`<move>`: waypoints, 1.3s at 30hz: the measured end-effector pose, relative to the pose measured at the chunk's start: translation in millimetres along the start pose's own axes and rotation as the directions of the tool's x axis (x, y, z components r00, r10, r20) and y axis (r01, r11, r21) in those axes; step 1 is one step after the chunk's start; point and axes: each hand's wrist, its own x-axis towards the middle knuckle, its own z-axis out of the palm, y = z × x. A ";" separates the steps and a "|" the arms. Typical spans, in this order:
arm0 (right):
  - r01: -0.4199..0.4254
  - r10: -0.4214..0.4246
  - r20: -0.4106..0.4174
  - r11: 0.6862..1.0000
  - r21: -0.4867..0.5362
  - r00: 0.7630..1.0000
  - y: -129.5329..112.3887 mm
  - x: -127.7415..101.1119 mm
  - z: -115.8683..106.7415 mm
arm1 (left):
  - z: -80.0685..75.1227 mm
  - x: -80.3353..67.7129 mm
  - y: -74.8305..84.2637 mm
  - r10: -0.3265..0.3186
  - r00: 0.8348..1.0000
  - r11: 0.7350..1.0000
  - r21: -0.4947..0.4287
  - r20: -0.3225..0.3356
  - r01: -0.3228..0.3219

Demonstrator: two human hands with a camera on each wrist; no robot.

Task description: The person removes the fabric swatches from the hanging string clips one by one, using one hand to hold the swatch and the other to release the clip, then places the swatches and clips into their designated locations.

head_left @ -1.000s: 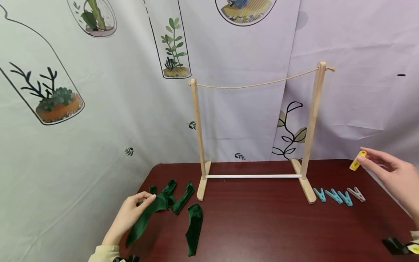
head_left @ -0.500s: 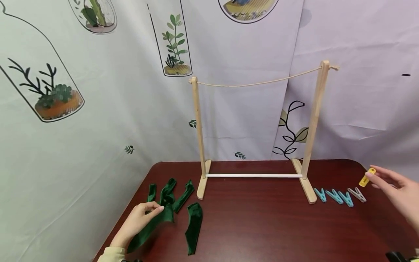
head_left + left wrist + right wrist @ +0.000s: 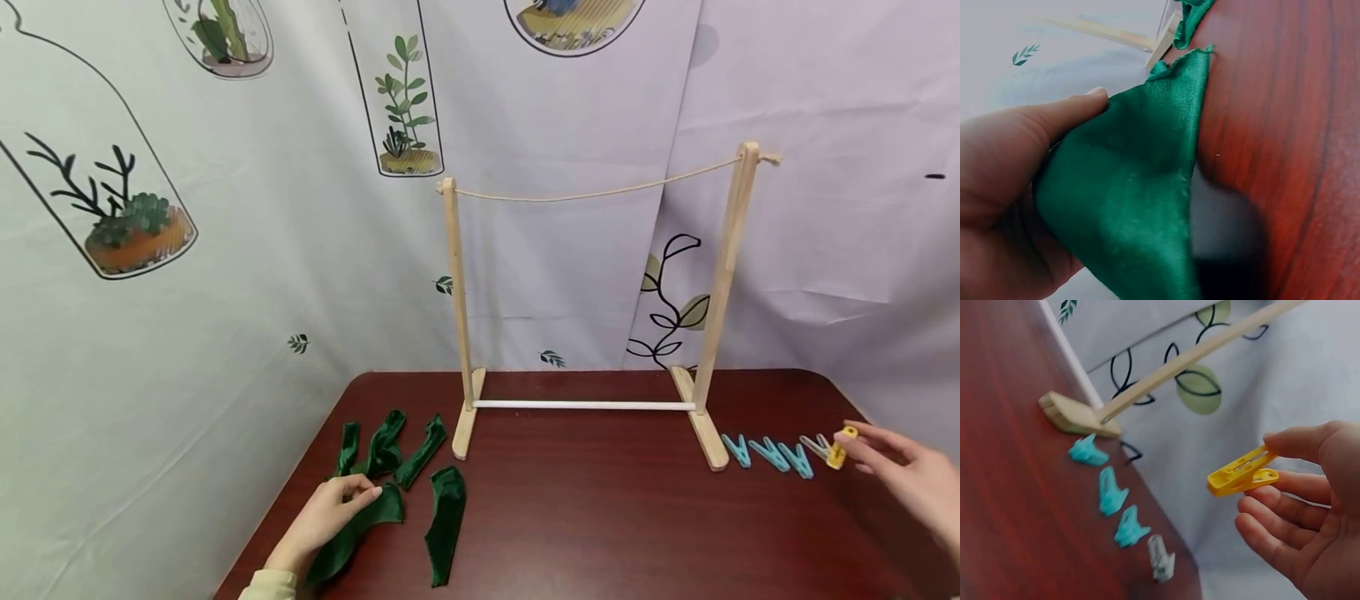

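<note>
My left hand pinches a strip of dark green velvety fabric between thumb and fingers, low over the left side of the table. The strip's lower end hangs toward the near edge. My right hand holds a yellow clothespin between thumb and fingers at the table's right side. In the head view this clothespin overlaps a grey clothespin. Three blue clothespins lie in a row beside the grey one. More green fabric pieces lie near my left hand.
A wooden frame stands at the table's back, a cord strung between its post tops and a white rod joining its feet. Behind it hangs a cloth backdrop with printed plants. The dark red table extends in front.
My right hand has lowered with the yellow clothespin, from above the table's right edge down to the grey clothespin's level. My left hand has moved nearer and slightly right, carrying the green strip.
</note>
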 end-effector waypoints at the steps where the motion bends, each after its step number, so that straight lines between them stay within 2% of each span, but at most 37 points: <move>1: -0.008 0.009 0.015 0.999 -0.037 1.000 2.5 0.3 0.2 | 0.5 0.1 -0.9 0.000 1.000 1.000 -0.003 0.005 0.000; 5: -0.012 0.020 0.073 0.993 -0.116 0.997 13.2 0.4 2.9 | 0.5 1.4 -3.7 0.009 1.000 1.000 -0.014 0.023 -0.008; 11: -0.026 0.049 0.160 0.990 -0.141 0.986 28.5 0.7 10.7 | -1.2 5.5 -4.9 -0.008 0.999 1.000 -0.009 0.032 0.008; 17: -0.076 0.114 0.225 0.982 -0.171 0.968 39.2 -0.8 17.8 | 1.2 5.3 -8.3 0.020 0.995 1.000 0.006 0.093 -0.021; 21: -0.111 0.156 0.246 0.976 -0.190 0.957 41.6 -2.9 20.1 | 2.8 4.3 -10.7 0.033 0.991 0.999 0.003 0.127 -0.033; 28: -0.180 0.231 0.236 0.959 -0.218 0.944 43.8 -4.0 22.2 | 4.3 2.0 -12.1 0.026 0.991 1.000 0.003 0.133 -0.027; 39: -0.179 0.286 0.283 0.919 -0.352 0.915 51.4 -6.4 23.5 | 5.7 1.9 -12.2 0.023 0.986 0.998 -0.060 0.165 -0.013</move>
